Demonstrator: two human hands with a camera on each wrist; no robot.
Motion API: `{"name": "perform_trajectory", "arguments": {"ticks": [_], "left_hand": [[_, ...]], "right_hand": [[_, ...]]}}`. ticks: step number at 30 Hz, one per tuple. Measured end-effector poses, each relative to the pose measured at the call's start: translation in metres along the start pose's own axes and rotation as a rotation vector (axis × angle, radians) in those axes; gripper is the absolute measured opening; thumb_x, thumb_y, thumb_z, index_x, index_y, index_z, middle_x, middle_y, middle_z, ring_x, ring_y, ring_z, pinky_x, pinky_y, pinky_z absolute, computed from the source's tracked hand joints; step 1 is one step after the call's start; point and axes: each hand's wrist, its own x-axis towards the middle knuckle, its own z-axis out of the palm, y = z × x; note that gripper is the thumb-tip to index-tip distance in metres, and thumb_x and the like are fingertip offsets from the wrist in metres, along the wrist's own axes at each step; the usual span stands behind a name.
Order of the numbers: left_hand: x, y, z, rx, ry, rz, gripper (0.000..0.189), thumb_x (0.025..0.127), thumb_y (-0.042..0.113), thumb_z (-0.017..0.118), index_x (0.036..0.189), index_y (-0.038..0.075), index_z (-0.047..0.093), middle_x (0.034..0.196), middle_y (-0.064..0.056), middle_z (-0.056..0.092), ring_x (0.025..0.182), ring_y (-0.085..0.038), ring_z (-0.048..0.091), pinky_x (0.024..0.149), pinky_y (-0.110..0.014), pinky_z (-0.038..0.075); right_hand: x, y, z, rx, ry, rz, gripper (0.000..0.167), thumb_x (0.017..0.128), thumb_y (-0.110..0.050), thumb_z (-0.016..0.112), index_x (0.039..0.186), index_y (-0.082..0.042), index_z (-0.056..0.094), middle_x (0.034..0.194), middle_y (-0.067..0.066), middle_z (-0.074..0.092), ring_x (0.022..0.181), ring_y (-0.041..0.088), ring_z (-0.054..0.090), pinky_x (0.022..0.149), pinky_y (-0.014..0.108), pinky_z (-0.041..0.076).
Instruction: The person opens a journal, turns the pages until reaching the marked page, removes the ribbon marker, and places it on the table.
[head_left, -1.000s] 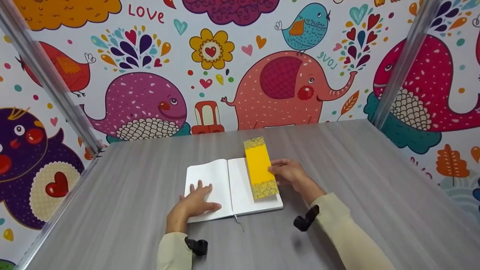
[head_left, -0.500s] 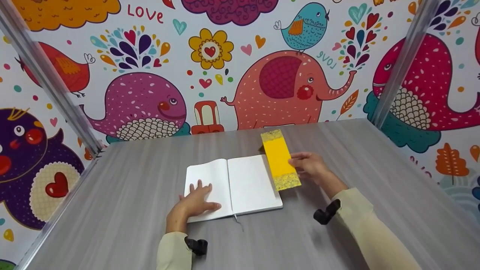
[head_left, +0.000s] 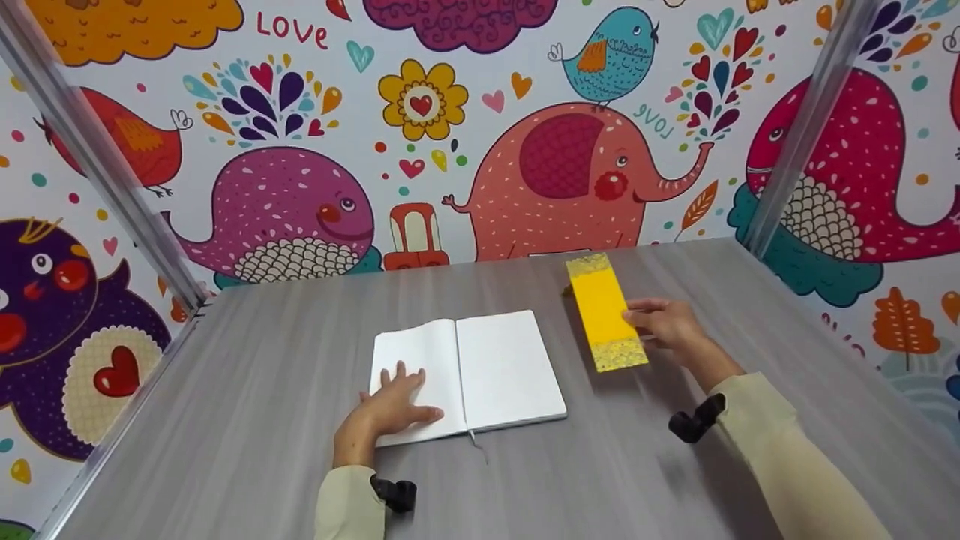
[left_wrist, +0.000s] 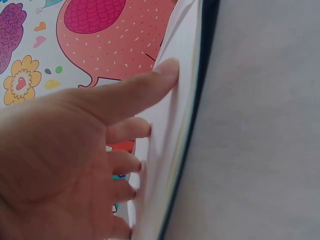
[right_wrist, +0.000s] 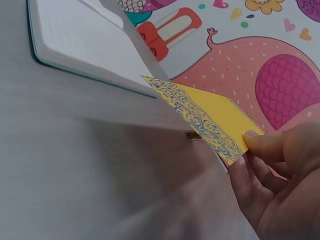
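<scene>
An open notebook point(head_left: 510, 367) with blank white pages lies on the table, a thin ribbon point(head_left: 478, 446) trailing from its lower edge. My left hand point(head_left: 394, 401) rests on the left page with fingers spread; in the left wrist view the thumb point(left_wrist: 142, 92) presses near the page edge. To the right of the notebook, my right hand point(head_left: 671, 328) pinches a long yellow card point(head_left: 602, 307) with patterned bands at both ends. The right wrist view shows the card point(right_wrist: 220, 112) tilted above the table, thumb on top and fingers beneath. A small gold-brown bit point(right_wrist: 192, 135) shows below it.
The grey wood-grain table point(head_left: 262, 375) extends around the notebook. A wall with cartoon animals point(head_left: 555, 180) stands behind it, with metal posts point(head_left: 112, 157) at the corners. Small black devices point(head_left: 394, 495) are strapped to both wrists.
My right hand has carried the yellow card rightward, from over the right page to beside the notebook, uncovering that page. The left hand and the notebook have stayed put.
</scene>
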Motion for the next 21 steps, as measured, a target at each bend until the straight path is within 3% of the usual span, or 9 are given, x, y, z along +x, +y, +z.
{"name": "perform_trajectory", "arguments": {"ticks": [6,21], "left_hand": [[-0.001,-0.001,0.000,-0.003,0.005,-0.014,0.082,0.090,0.035,0.074,0.155,0.003,0.035,0.164,-0.032,0.006,0.151,-0.054,-0.002,0.111,-0.080,-0.002],[-0.001,0.000,0.002,-0.001,0.005,-0.005,0.082,0.090,0.035,0.073,0.155,0.003,0.035,0.164,-0.032,0.006,0.152,-0.054,-0.002,0.111,-0.080,-0.002]], "right_hand": [[0.004,0.012,-0.017,-0.043,0.028,-0.027,0.057,0.098,-0.036,0.064,0.148,-0.013,0.050,0.146,0.013,0.055,0.113,0.027,0.062,0.095,0.031,0.054],[0.009,0.042,-0.070,0.014,0.006,0.043,0.064,0.096,-0.039,0.066,0.151,-0.013,0.044,0.154,0.015,0.044,0.120,0.029,0.054,0.095,0.026,0.053]]}}
